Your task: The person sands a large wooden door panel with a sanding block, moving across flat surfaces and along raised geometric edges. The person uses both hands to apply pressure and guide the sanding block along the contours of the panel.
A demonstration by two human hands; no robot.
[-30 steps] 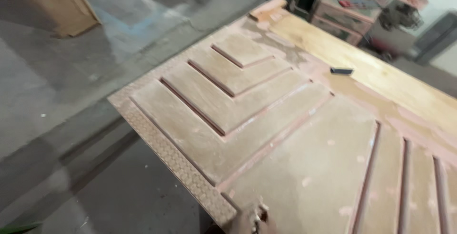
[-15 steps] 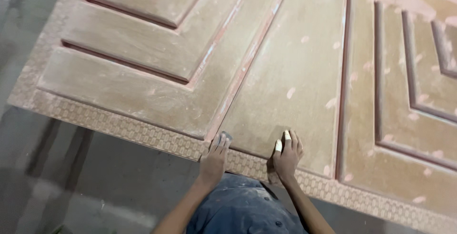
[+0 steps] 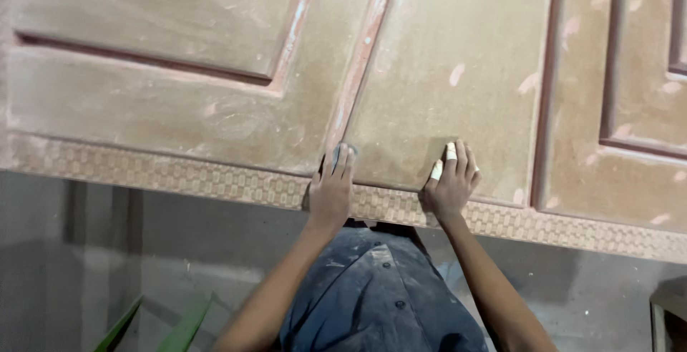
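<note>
You are leaning over the near edge of a large carved door panel [image 3: 444, 59], your dusty dark shirt [image 3: 379, 295] filling the bottom of the view. Below the panel's edge, the grey concrete floor [image 3: 86, 252] is showing, with two green blades [image 3: 182, 323] of some object poking in at lower left; what they belong to cannot be told.

Your left hand [image 3: 332, 191] is lying palm down across the patterned border strip [image 3: 179, 173] that runs along the panel's near edge. Its fingers are pressed together and pointing away from you, and their tips are resting at the near end of a routed groove [image 3: 361, 51]. Something small and grey is showing under those fingertips, possibly an abrasive scrap; whether the hand is gripping it cannot be told.

Your right hand [image 3: 451, 184] is lying flat just beside it, on the smooth field to the right of that groove, fingers loosely spread. Two fingertips [image 3: 451, 152] are wearing pale wraps. It is holding nothing.

The groove's long axis is running straight away from your left hand, tilting slightly rightward toward the far edge. The left hand is therefore the nearer one to the groove. Farther off, stepped recessed frames [image 3: 143, 44] are filling the left side and further routed grooves [image 3: 608, 73] the right.
</note>
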